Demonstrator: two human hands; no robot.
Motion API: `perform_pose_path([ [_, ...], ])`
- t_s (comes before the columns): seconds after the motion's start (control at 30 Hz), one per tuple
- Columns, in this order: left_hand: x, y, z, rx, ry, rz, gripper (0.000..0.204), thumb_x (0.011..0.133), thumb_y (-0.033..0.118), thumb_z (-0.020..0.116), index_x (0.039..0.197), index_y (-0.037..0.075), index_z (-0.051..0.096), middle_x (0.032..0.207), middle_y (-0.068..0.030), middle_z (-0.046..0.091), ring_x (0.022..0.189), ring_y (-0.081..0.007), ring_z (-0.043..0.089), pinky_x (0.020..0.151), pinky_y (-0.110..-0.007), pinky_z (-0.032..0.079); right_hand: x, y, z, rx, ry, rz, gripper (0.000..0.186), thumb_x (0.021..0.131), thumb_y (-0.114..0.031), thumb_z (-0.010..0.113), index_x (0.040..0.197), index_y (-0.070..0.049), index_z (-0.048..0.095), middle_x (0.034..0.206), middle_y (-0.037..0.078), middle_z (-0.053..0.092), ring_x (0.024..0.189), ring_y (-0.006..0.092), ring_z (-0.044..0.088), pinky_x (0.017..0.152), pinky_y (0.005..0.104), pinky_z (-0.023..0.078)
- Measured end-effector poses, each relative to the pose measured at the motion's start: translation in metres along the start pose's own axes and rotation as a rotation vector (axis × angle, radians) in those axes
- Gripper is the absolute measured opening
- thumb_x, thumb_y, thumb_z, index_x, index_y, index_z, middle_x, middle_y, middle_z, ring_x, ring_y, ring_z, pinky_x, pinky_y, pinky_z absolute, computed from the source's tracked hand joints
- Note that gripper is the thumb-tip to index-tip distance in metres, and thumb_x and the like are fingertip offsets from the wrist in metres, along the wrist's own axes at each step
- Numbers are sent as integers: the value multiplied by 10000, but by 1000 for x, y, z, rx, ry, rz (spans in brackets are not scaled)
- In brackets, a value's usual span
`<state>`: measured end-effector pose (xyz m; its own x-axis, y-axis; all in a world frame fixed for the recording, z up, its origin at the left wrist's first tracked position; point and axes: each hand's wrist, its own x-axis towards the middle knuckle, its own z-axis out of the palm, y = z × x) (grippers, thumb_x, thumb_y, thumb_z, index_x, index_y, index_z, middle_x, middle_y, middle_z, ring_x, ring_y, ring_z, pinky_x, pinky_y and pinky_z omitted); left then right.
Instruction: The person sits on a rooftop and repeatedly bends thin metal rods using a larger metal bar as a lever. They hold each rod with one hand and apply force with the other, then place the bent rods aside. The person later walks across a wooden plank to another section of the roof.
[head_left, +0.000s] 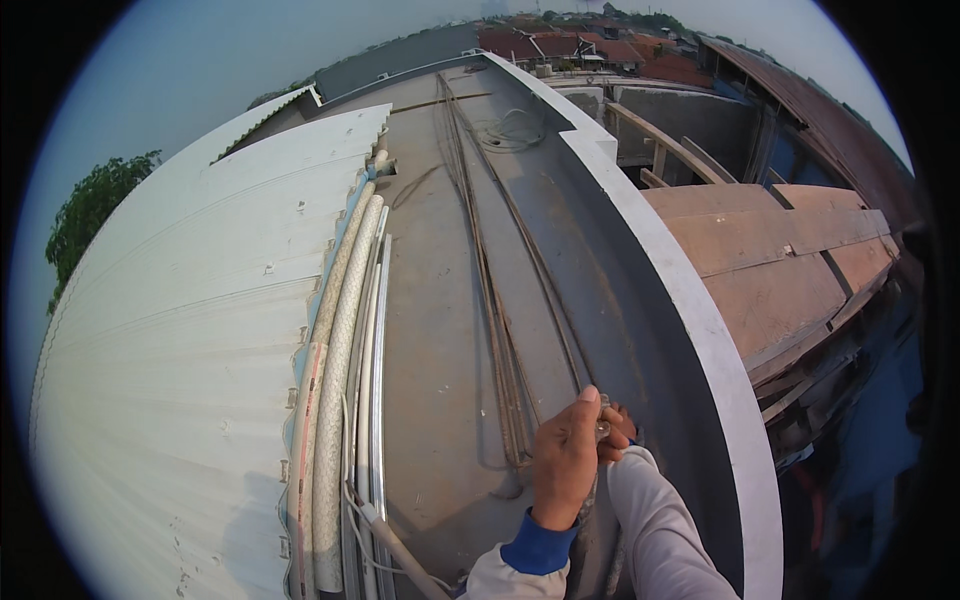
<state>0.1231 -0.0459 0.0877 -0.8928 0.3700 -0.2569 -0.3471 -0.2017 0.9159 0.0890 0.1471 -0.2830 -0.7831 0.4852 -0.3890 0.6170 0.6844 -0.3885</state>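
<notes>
My left hand (566,458), in a blue cuff, is closed with its thumb raised along two thin steel bars (540,270). These bars run from the hands toward the far end of the roof gutter. Just beyond it, my right hand (622,428) has its fingers curled and is partly hidden. A small pale grey thing (602,432) shows between the hands; its kind is unclear. Dark, rough lengths (585,525) continue below the hands, between my forearms. To the left, a bundle of rusty steel bars (482,270) lies on the grey floor.
Corrugated white roofing (200,300) slopes along the left, with woven-wrapped pipes (345,330) and metal lengths (378,350) beside it. A white-topped parapet (665,265) borders the right. Beyond it are plywood sheets (770,260). Coiled wire (510,132) lies farther off.
</notes>
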Motion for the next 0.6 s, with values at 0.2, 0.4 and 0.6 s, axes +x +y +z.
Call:
perform_pose_path([
  [0.2, -5, 3, 0, -40, -50, -10, 555, 1030, 498, 536, 868, -6, 705, 682, -80, 675, 588, -132, 646, 580, -257, 524, -12, -3, -6, 16, -24, -58, 376, 974, -340, 590, 1159, -17, 639, 1153, 226, 704, 1095, 388, 679, 919, 470, 537],
  [0.4, 10, -9, -3, -18, -34, -8, 573, 1025, 510, 537, 873, -15, 710, 714, -92, 702, 598, -133, 664, 570, -258, 525, -36, -15, -40, 154, -37, -223, 363, 969, -322, 586, 1120, -1, 662, 1093, 236, 718, 1061, 387, 687, 889, 463, 536],
  [0.6, 44, -17, -22, 104, 70, -13, 574, 1037, 522, 473, 917, 11, 704, 799, -101, 740, 595, -120, 654, 555, -254, 485, -97, -77, -125, 203, 212, -272, 337, 967, -299, 583, 1042, 12, 691, 975, 252, 723, 960, 419, 694, 829, 483, 539],
])
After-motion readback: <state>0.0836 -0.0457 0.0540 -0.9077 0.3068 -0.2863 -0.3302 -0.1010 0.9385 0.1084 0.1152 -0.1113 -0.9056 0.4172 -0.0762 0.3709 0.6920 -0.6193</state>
